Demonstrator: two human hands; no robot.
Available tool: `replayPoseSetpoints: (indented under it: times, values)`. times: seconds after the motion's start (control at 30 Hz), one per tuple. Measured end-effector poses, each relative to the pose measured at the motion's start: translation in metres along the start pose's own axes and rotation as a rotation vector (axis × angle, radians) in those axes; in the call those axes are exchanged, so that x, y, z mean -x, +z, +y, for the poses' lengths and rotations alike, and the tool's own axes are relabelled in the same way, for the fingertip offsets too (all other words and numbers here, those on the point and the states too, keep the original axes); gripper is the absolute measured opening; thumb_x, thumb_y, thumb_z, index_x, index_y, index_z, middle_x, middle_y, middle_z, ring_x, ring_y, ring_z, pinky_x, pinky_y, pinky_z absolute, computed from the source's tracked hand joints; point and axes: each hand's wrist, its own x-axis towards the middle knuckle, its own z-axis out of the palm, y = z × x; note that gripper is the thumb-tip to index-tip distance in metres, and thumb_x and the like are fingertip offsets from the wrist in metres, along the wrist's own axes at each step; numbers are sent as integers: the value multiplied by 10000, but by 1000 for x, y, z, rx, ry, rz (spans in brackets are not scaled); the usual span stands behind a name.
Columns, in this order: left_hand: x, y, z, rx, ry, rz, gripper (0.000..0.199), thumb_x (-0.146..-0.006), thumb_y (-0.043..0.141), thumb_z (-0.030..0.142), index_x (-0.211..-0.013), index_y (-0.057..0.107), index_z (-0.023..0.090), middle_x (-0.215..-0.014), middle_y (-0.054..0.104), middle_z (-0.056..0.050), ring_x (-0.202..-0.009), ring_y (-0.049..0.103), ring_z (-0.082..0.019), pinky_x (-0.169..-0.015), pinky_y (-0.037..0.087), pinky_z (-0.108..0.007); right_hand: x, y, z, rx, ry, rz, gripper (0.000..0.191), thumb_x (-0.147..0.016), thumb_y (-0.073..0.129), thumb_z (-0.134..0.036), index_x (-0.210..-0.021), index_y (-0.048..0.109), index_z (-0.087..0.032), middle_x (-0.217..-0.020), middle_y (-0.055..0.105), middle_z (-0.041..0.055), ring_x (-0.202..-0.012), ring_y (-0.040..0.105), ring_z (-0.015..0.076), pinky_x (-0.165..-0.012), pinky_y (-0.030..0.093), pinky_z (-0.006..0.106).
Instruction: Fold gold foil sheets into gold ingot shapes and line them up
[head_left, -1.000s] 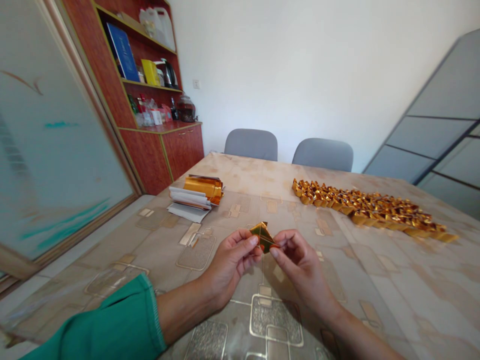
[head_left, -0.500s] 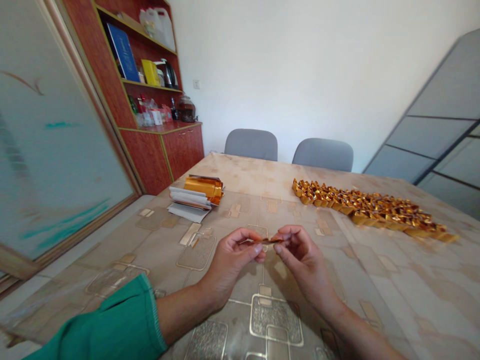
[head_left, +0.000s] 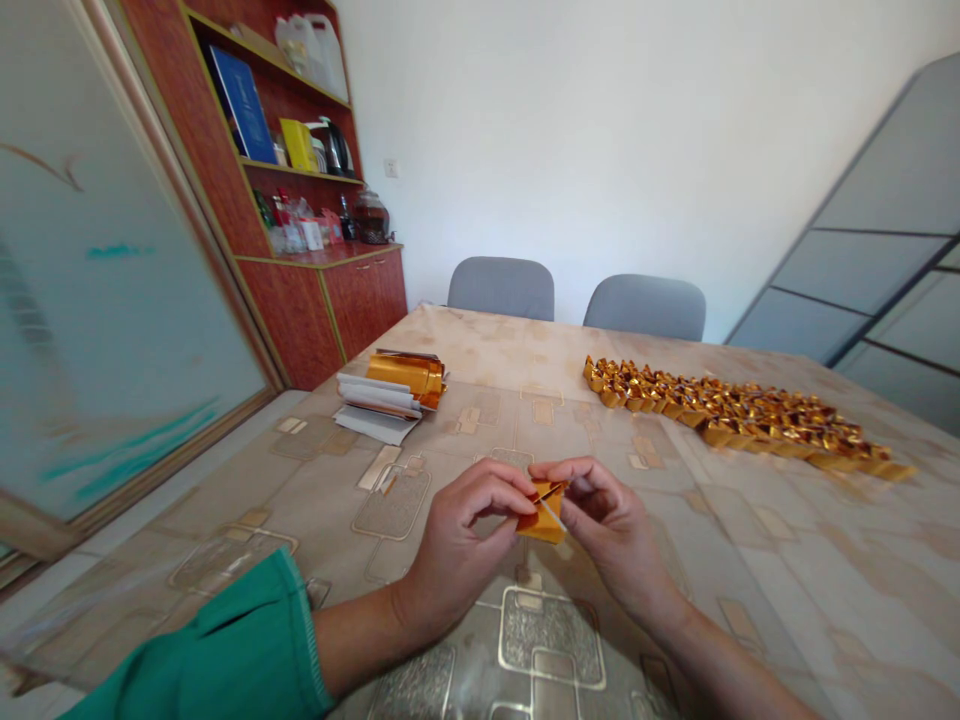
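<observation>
A small folded piece of gold foil paper is held above the table, its folded face tipped up. My left hand pinches its left side between thumb and fingers. On the other side, my right hand grips the right edge, with the index finger along the top. A stack of gold and white foil sheets lies beyond my left hand. To the right, farther off, several folded gold foil pieces stand packed in long rows.
The table has a patterned cover. Two grey chairs stand at its far edge. A red wooden cabinet with bottles and a kettle is at the back left, beside a frosted glass door.
The foil paper has turned from edge-on to showing its gold folded face. Both hands have shifted their fingers on it and moved slightly nearer to me.
</observation>
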Motion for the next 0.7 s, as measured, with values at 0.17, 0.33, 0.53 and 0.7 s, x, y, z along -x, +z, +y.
replayPoseSetpoints:
  times: [0.17, 0.33, 0.53, 0.7]
  values:
    - [-5, 3, -3, 317, -352, 53, 210, -713, 829, 285, -803, 684, 162, -749, 701, -33, -677, 654, -155, -661, 525, -256, 1, 0, 1, 76, -10, -8, 200, -850, 713, -410, -934, 655, -238, -817, 713, 15, -744, 664, 173, -687, 544, 288]
    - [-9, 5, -8, 565, -572, 96, 325, -693, 855, 358, -840, 670, 135, -748, 729, -42, -664, 674, -128, -640, 539, -216, 2, -3, 5, 215, -71, -15, 162, -906, 646, -298, -1063, 634, -258, -846, 701, -6, -763, 647, 163, -692, 513, 273]
    - [-11, 3, -7, 675, -680, 189, 342, -629, 904, 305, -794, 661, 131, -730, 731, -24, -637, 672, -99, -640, 559, -191, 2, -5, -2, 464, -143, -67, 122, -938, 563, -248, -1019, 653, -240, -883, 700, 18, -786, 639, 176, -706, 501, 290]
    - [-12, 1, -9, 657, -671, 210, 327, -645, 895, 319, -779, 659, 136, -705, 709, -12, -642, 658, -99, -632, 551, -185, 1, -6, -5, 509, -157, -64, 38, -895, 595, -238, -863, 612, -228, -806, 659, 14, -733, 613, 178, -659, 491, 293]
